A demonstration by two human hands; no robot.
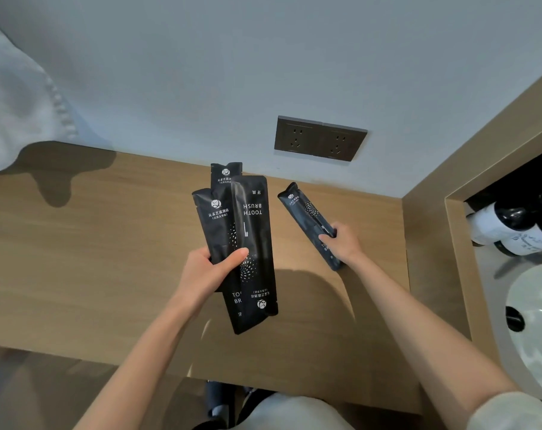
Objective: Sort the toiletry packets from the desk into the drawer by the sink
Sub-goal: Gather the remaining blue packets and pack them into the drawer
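Note:
My left hand (210,271) grips a fanned bunch of three black toothbrush packets (251,225) above the middle of the wooden desk (92,259); the thumb lies across the front one, which is printed "TOOTH BRUSH" upside down. My right hand (344,243) holds a fourth black toothbrush packet (307,212) by its lower half, tilted up and to the left, just above the desk near the wall. No drawer shows in this view.
A grey double wall socket (321,138) sits above the desk. A white towel (18,100) hangs at the upper left. At the right, a wooden side panel (431,243) separates the desk from a white sink (536,324) and bottles (512,228).

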